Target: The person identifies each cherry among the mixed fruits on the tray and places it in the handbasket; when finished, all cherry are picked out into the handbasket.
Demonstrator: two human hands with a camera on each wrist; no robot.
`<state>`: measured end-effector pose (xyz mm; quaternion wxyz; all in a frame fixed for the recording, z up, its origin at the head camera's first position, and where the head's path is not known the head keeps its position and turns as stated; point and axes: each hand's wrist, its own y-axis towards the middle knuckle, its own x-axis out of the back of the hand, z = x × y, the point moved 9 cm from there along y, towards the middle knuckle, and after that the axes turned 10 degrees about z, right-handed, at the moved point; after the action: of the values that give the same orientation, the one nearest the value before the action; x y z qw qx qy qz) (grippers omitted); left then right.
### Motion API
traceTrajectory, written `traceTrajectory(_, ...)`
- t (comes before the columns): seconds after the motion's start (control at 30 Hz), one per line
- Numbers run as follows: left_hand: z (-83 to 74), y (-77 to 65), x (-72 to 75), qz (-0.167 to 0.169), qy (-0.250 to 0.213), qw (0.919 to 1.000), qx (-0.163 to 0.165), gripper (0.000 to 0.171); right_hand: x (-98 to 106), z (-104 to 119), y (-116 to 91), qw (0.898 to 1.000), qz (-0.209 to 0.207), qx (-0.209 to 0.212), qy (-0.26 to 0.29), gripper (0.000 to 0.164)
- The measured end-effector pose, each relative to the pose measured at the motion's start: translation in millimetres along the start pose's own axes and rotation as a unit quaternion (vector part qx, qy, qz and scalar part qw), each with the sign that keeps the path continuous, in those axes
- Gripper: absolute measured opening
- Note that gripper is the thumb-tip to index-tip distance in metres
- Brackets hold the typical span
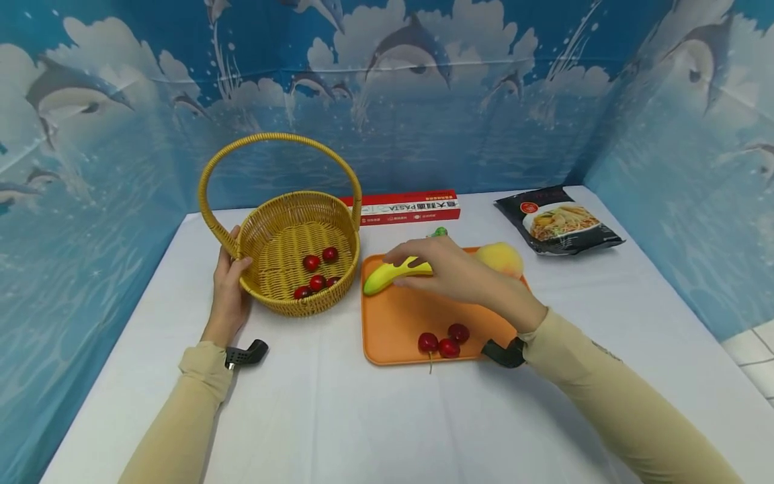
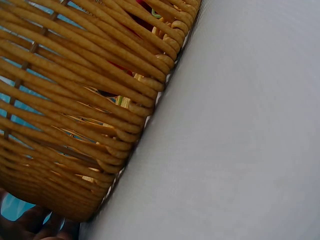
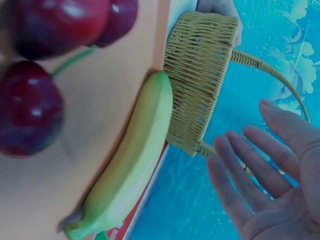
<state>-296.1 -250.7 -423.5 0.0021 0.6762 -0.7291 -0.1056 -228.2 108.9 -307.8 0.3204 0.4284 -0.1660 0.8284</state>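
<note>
Fingers parted and slightly bent, the person's right hand point(image 1: 444, 272) is held over a yellow banana with green tips point(image 1: 381, 277), apart from it in the right wrist view. By that hand, part of the banana is hidden from the head camera. An orange rectangular tray point(image 1: 387, 329) is lain on by the banana, by three dark red cherries point(image 1: 449, 347) near its front edge, and by a yellow-pink peach point(image 1: 500, 257), partly covered by the right arm. Beyond the hand, only the top of a green object point(image 1: 440, 232) is shown; what it is cannot be told.

At the left, the rim of a round woven yellow basket point(image 1: 302, 307) is gripped by the left hand point(image 1: 230, 286), thumb over the edge; its fingers are mostly hidden by the wall and are cut off, dark, in the left wrist view. Red cherries point(image 1: 317, 282) are held inside. Behind the basket, a red-and-white pasta box point(image 1: 417, 208) is partly concealed.
</note>
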Motion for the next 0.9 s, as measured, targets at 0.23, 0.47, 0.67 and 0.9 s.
traceTrajectory(0.23, -3.5, 0.2, 1.7, -0.005, 0.003, 1.0000, -0.002, 0.068, -10, -7, -15, 0.999, 0.032, -0.021, -0.013, 0.042)
traceTrajectory(0.47, -0.5, -3.5, 2.1, -0.005, -0.007, 1.0000, 0.001, 0.069, -26, -19, -30, 0.998, 0.043, -0.035, 0.009, 0.043)
traceTrajectory(0.67, 2.1, -3.6, -0.9, 0.004, -0.013, 0.9999, -0.001, 0.069, -39, -29, -41, 0.997, 0.057, -0.047, 0.034, 0.046)
traceTrajectory(0.9, -1.4, -2.1, -1.2, 0.000, -0.009, 0.9999, -0.005, 0.069, -47, -42, -44, 0.992, 0.094, -0.069, 0.056, 0.051)
